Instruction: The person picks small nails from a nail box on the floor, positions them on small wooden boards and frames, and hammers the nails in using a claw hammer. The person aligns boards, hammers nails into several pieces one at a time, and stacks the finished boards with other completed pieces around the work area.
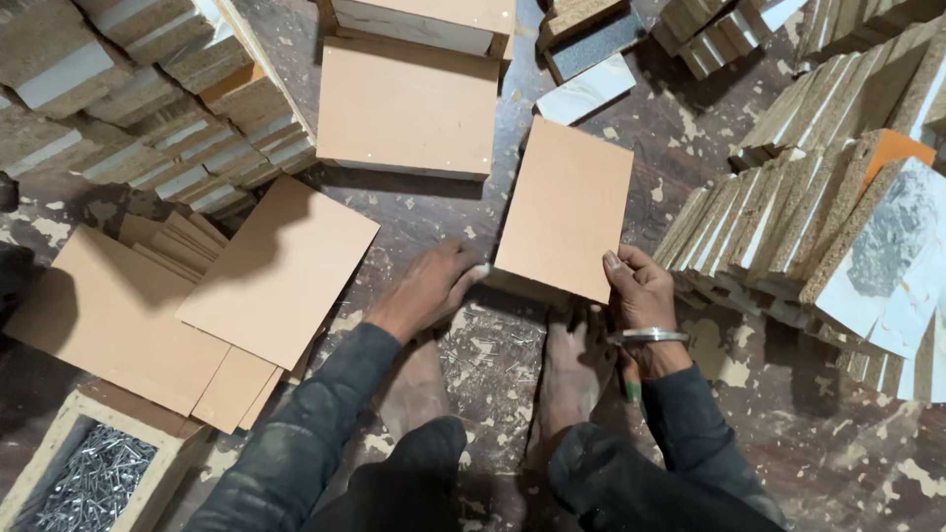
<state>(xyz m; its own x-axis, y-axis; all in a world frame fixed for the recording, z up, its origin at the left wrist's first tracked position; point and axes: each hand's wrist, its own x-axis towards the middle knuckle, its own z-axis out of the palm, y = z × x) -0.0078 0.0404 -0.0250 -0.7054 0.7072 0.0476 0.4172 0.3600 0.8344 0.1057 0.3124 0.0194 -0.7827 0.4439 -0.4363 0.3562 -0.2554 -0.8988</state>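
Note:
I hold a thin tan rectangular board [567,207] over the floor between my bare feet. My right hand [641,291], with a metal bangle at the wrist, grips its lower right corner. My left hand [429,288] rests at the board's lower left edge, fingers curled against it. Whether the board lies on a box underneath is hidden from me. Both dark sleeves reach up from the bottom of the view.
A loose pile of similar tan boards [197,305] lies at left. A wooden box of nails [94,483] sits at the bottom left. An open-topped box [409,108] stands ahead. Stacks of particle-board pieces [838,207] crowd the right and the upper left [168,108].

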